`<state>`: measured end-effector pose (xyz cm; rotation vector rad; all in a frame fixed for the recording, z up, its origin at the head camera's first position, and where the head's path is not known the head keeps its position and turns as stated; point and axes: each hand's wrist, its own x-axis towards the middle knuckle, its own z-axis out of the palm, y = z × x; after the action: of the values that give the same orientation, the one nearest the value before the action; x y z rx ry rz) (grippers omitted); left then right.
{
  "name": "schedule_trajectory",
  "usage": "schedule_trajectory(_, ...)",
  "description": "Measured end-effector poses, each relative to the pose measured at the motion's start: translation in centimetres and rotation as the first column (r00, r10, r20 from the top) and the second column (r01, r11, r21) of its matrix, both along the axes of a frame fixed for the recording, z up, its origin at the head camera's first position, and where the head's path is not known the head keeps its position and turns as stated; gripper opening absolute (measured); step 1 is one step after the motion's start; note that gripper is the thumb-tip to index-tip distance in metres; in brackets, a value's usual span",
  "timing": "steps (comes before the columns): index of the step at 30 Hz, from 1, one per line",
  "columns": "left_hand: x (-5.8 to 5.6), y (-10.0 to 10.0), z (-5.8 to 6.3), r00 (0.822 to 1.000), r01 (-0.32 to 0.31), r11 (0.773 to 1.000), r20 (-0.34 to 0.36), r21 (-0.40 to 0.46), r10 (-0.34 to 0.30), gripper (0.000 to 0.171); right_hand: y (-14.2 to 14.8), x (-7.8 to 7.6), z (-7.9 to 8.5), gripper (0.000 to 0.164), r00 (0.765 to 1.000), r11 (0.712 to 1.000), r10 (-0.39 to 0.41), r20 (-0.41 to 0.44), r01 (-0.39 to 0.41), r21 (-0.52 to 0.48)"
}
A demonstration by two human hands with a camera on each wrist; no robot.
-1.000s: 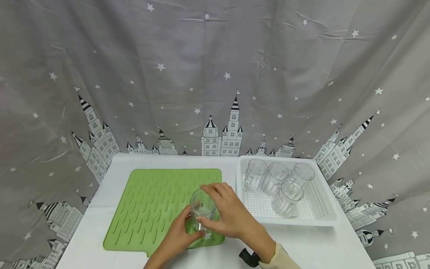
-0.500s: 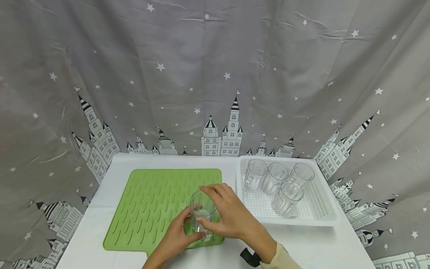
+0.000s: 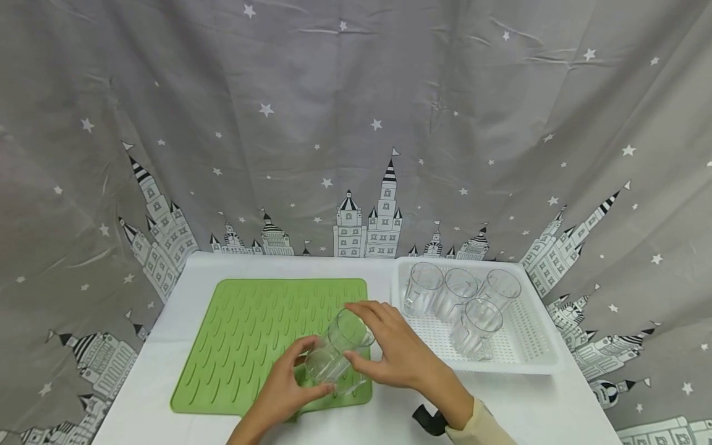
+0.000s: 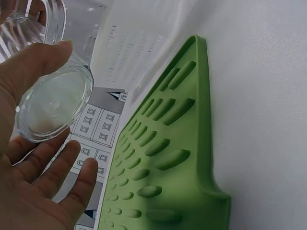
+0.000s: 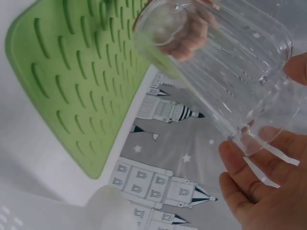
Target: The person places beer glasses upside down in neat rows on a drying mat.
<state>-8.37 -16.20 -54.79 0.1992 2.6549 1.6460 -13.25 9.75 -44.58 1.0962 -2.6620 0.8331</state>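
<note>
Both hands hold one clear glass mug [image 3: 336, 355] above the front right part of a green ridged drying mat [image 3: 250, 334]. The mug leans over, its rim up to the right and its base down to the left. My left hand [image 3: 285, 380] grips it near the base, and in the left wrist view the thumb lies along the side close to the round glass base [image 4: 56, 103]. At the rim end, my right hand [image 3: 397, 349] has thumb and fingers around the glass, as the right wrist view shows too.
Right of the mat stands a white perforated plastic basket [image 3: 531, 330]. Several clear glass mugs, including a front one [image 3: 478, 327], are inside it. A white cloth [image 3: 384, 426] covers the table, and a grey castle-print curtain [image 3: 356, 123] hangs behind.
The mug has gone from nearly upright to tilted, its rim swinging right and its base left. My right hand has shifted slightly right, my left slightly left. The basket stays put.
</note>
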Motion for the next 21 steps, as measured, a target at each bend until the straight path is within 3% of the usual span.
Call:
schedule_trajectory(6,0.2,-0.5,0.4,1.000,-0.012,1.000,-0.010,0.010,0.012,0.083,1.0,0.2,-0.8,0.077,0.991,0.999,-0.021,0.131,0.027,-0.043)
schedule_trajectory(21,0.4,-1.0,1.2,0.996,-0.005,0.999,-0.094,0.034,0.008,0.080,2.7,0.0,-2.4,0.077,0.959,0.994,-0.011,0.284,0.042,-0.102)
